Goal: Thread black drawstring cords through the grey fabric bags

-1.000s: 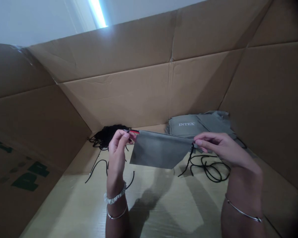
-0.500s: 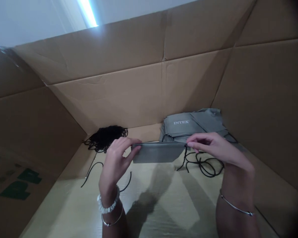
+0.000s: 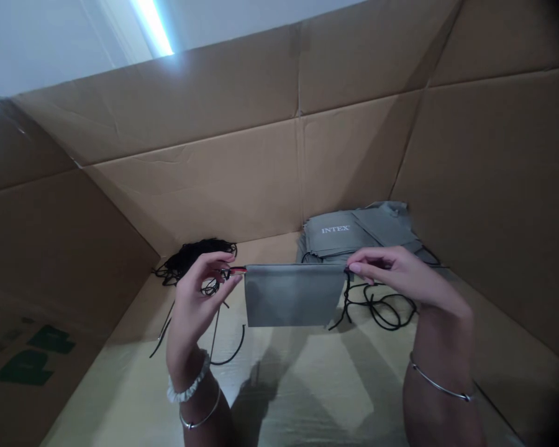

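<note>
The left hand (image 3: pixel 198 298) pinches the upper left corner of a flat grey fabric pouch (image 3: pixel 293 295) between thumb and fingertips, right beside a thin red-and-black tip (image 3: pixel 235 270) that pokes out there. The right hand (image 3: pixel 400 268) grasps the upper right corner the same way, so the pouch hangs taut and level between them, in the middle of the frame. A black braided cord (image 3: pixel 347 298) drops from the pouch's right end and runs into loose loops (image 3: pixel 382 307) lying on a pale, wood-grained floor (image 3: pixel 298 397) below the right hand. Behind the pouch, toward the upper right of the floor, sits a pile of matching grey pouches (image 3: pixel 335 239), the top one printed in white capitals "INTEX". A tangled heap of black cord (image 3: pixel 190 261) lies behind the left hand, with a stray black strand (image 3: pixel 228 357) curving below it. Creased corrugated cardboard walls (image 3: pixel 190 186) surround everything, with green print (image 3: pixel 28 366) at lower left. The left wrist wears a white scrunchie (image 3: pixel 186 388) and a metal bangle (image 3: pixel 200 417); the right wears a thin bangle (image 3: pixel 440 388).
</note>
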{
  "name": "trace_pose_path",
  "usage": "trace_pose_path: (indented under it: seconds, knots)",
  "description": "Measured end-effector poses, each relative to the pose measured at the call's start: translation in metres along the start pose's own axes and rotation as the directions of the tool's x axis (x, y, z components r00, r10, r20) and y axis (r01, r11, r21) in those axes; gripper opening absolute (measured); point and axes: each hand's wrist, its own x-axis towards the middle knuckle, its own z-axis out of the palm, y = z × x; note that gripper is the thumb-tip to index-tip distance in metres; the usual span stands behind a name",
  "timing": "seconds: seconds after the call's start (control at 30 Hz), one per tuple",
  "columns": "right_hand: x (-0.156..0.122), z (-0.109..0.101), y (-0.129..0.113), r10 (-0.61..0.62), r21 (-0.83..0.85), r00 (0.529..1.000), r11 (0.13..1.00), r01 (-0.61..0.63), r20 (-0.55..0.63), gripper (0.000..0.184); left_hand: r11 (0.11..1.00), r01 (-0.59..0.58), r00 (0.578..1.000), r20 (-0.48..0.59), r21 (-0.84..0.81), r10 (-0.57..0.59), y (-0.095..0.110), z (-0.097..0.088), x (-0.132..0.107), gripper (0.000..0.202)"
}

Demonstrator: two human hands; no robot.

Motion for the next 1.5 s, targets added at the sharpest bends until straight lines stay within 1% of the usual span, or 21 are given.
trace_pose_path:
  seconds: [0.07, 0.13, 0.17, 0.23, 0.3, 0.37, 0.43, 0.5, 0.63, 0.73, 0.87, 0.97, 1.03, 1.17, 1.23, 1.3, 1.37, 1.43, 1.5]
  knots:
    - [0.0, 0.0, 0.0, -0.003, 0.007, 1.0, 1.0, 0.003, -0.012, 0.038, 0.994, 0.096, 0.995, -0.024, -0.053, -0.097, -0.004, -0.005, 0.0, 0.027]
    - [-0.001, 0.0, 0.0, -0.005, 0.007, 1.0, 1.0, 0.005, -0.007, 0.037, 0.988, 0.147, 0.989, 0.033, -0.041, -0.146, -0.007, -0.008, 0.0, 0.02]
    - [-0.001, 0.0, 0.0, -0.005, 0.005, 1.0, 1.0, 0.005, 0.0, 0.037, 0.989, 0.145, 0.987, 0.07, -0.02, -0.143, -0.008, -0.009, 0.0, 0.019]
    - [-0.002, 0.0, 0.0, 0.0, 0.003, 1.0, 1.0, 0.0, 0.011, 0.037, 0.995, 0.101, 0.985, 0.14, 0.013, -0.102, -0.009, -0.009, 0.001, 0.021]
    - [-0.002, 0.001, 0.0, 0.009, 0.007, 1.0, 1.0, -0.009, 0.02, 0.038, 0.998, 0.044, 0.984, 0.172, 0.035, -0.049, -0.009, -0.007, 0.003, 0.02]
    - [-0.002, 0.001, 0.0, 0.017, -0.003, 0.999, 1.0, -0.017, 0.034, 0.038, 0.995, -0.02, 0.988, 0.155, 0.098, 0.005, -0.009, -0.004, 0.006, 0.018]
    - [-0.002, 0.001, -0.001, 0.02, -0.036, 0.999, 0.999, -0.019, 0.047, 0.039, 0.977, -0.087, 0.99, 0.126, 0.195, 0.062, -0.01, 0.0, 0.008, 0.017]
    - [-0.003, 0.0, -0.003, 0.018, -0.075, 0.998, 0.997, -0.014, 0.054, 0.04, 0.958, -0.124, 0.987, 0.134, 0.257, 0.092, -0.013, 0.004, 0.011, 0.018]
    - [-0.009, -0.004, -0.007, 0.002, -0.142, 0.998, 0.99, 0.008, 0.07, 0.039, 0.966, -0.121, 0.971, 0.227, 0.227, 0.068, -0.02, 0.01, 0.013, 0.017]
    - [-0.015, -0.007, -0.005, 0.004, -0.183, 0.997, 0.983, 0.01, 0.074, 0.038, 0.965, -0.113, 0.96, 0.275, 0.237, 0.045, -0.022, 0.016, 0.012, 0.017]
    - [-0.022, -0.01, -0.001, 0.006, -0.213, 0.996, 0.977, 0.012, 0.087, 0.038, 0.948, -0.089, 0.954, 0.299, 0.306, -0.007, -0.018, 0.024, 0.012, 0.018]
    - [-0.026, -0.012, 0.001, 0.012, -0.232, 0.995, 0.973, 0.011, 0.1, 0.039, 0.946, -0.082, 0.941, 0.336, 0.314, -0.03, -0.014, 0.028, 0.013, 0.018]
    - [-0.027, -0.013, 0.001, 0.016, -0.239, 0.993, 0.971, 0.014, 0.12, 0.04, 0.949, -0.09, 0.936, 0.352, 0.303, -0.023, -0.013, 0.028, 0.014, 0.018]
    - [-0.028, -0.015, 0.002, 0.031, -0.268, 0.993, 0.963, 0.002, 0.117, 0.04, 0.921, -0.124, 0.945, 0.326, 0.368, -0.003, -0.014, 0.031, 0.016, 0.021]
    - [-0.027, -0.015, 0.002, 0.032, -0.28, 0.994, 0.96, -0.002, 0.102, 0.04, 0.924, -0.143, 0.931, 0.365, 0.356, 0.004, -0.016, 0.036, 0.021, 0.021]
    - [-0.027, -0.015, 0.001, 0.028, -0.292, 0.996, 0.956, 0.0, 0.09, 0.039, 0.941, -0.156, 0.897, 0.442, 0.299, 0.009, -0.017, 0.04, 0.029, 0.021]
    - [-0.026, -0.014, -0.001, 0.028, -0.319, 0.997, 0.948, -0.004, 0.069, 0.037, 0.958, -0.147, 0.859, 0.512, 0.247, 0.0, -0.017, 0.04, 0.04, 0.02]
    - [-0.026, -0.011, -0.004, 0.031, -0.361, 0.998, 0.933, -0.009, 0.053, 0.034, 0.971, -0.112, 0.828, 0.56, 0.211, -0.026, -0.016, 0.034, 0.048, 0.022]
    - [-0.026, -0.007, -0.006, 0.028, -0.394, 0.999, 0.919, -0.01, 0.039, 0.033, 0.979, -0.055, 0.821, 0.567, 0.194, -0.067, -0.017, 0.019, 0.052, 0.028]
